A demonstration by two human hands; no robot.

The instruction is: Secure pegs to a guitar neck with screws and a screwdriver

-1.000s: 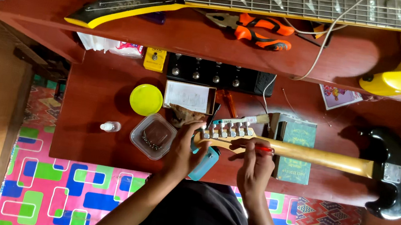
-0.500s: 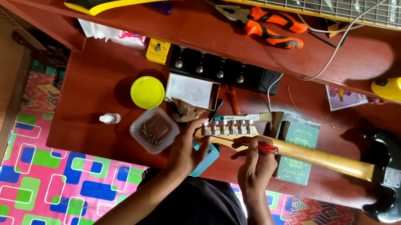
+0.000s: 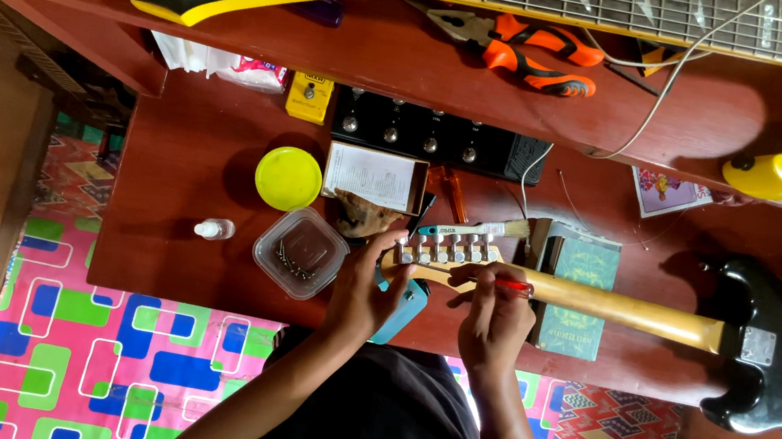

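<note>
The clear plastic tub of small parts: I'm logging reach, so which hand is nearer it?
Left. The left hand lies just beside the clear plastic tub, on the headstock; the right hand is farther away, holding a red tool.

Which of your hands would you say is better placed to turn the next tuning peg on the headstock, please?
Probably the right hand: it holds the red-handled screwdriver against the headstock. The left hand is busy steadying the headstock's end.

Orange pliers, yellow lid.
</note>
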